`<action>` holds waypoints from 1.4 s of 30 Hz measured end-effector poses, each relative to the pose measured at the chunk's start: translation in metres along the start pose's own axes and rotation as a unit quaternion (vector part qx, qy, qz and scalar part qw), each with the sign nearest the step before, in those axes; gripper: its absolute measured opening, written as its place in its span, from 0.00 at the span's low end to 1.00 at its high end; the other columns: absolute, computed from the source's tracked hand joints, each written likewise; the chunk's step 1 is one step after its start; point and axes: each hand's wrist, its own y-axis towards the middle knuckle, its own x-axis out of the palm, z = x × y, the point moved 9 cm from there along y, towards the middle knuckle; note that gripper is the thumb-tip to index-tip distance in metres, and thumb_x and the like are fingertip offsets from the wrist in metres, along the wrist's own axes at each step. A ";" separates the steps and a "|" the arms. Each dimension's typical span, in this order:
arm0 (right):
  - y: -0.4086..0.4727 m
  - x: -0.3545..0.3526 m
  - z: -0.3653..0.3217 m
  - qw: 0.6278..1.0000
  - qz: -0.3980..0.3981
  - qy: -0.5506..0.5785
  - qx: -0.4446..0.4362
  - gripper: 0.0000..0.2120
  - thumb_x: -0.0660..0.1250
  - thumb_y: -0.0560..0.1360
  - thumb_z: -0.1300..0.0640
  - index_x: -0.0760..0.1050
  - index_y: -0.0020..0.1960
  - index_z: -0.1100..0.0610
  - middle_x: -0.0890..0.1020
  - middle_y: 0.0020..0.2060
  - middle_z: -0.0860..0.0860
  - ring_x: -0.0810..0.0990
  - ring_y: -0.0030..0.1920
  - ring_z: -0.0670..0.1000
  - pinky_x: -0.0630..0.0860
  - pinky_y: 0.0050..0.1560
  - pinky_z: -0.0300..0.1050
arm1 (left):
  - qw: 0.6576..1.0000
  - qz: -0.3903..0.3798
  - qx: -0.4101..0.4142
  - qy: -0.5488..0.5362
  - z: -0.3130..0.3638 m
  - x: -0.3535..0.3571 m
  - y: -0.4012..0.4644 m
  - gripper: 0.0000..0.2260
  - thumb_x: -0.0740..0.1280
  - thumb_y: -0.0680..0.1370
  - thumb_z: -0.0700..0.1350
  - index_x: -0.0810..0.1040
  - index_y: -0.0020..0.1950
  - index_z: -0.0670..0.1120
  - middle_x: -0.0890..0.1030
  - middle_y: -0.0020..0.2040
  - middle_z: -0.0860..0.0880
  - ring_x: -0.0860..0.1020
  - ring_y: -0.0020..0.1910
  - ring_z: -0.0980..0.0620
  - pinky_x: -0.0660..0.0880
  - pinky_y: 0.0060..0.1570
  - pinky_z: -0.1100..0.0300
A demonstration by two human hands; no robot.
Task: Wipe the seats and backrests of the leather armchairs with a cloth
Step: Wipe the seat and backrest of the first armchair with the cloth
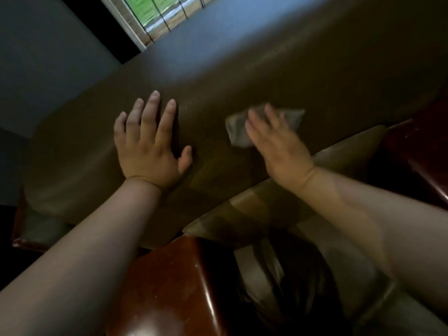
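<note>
The brown leather backrest of an armchair fills the middle of the view, tilted by the camera angle. My left hand lies flat on it with fingers spread and holds nothing. To its right, my right hand presses a small pale cloth flat against the leather; the hand is motion-blurred and covers much of the cloth. Below the backrest, a lighter seat cushion shows between my forearms.
A glossy red-brown wooden armrest is close in front at the bottom. Another wooden part shows at the right edge. A barred window and a blue-grey wall lie behind the chair.
</note>
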 end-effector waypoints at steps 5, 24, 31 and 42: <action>-0.033 0.000 0.004 0.998 -0.055 0.000 -0.035 0.42 0.76 0.72 0.67 0.61 0.81 0.52 0.55 0.83 0.50 0.49 0.83 0.62 0.54 0.78 0.65 | 0.999 -0.046 -0.005 -0.026 0.019 -0.017 0.025 0.39 0.61 0.76 0.66 0.61 0.83 0.48 0.65 0.77 0.37 0.64 0.74 0.33 0.62 0.74 0.34; -0.083 -0.027 0.141 0.761 0.108 0.287 0.571 0.17 0.68 0.81 0.54 0.68 0.68 0.50 0.80 0.55 0.44 0.83 0.53 0.45 0.83 0.48 0.41 | 0.975 0.000 0.212 -0.065 0.111 -0.011 0.130 0.38 0.56 0.80 0.68 0.57 0.86 0.50 0.62 0.83 0.40 0.64 0.79 0.35 0.63 0.75 0.39; -0.040 -0.002 0.035 0.887 0.063 0.266 0.372 0.19 0.66 0.80 0.49 0.68 0.67 0.53 0.81 0.52 0.53 0.81 0.48 0.52 0.79 0.46 0.42 | 0.974 0.010 0.219 -0.063 0.112 -0.012 0.130 0.37 0.56 0.80 0.67 0.60 0.85 0.48 0.64 0.82 0.38 0.65 0.78 0.33 0.64 0.74 0.38; -0.134 0.014 0.124 0.684 0.070 0.216 0.693 0.18 0.58 0.86 0.50 0.63 0.74 0.52 0.78 0.58 0.50 0.81 0.57 0.55 0.72 0.50 0.43 | 0.975 0.006 0.213 -0.062 0.114 -0.013 0.131 0.38 0.56 0.80 0.67 0.59 0.85 0.48 0.63 0.82 0.37 0.65 0.78 0.33 0.63 0.74 0.37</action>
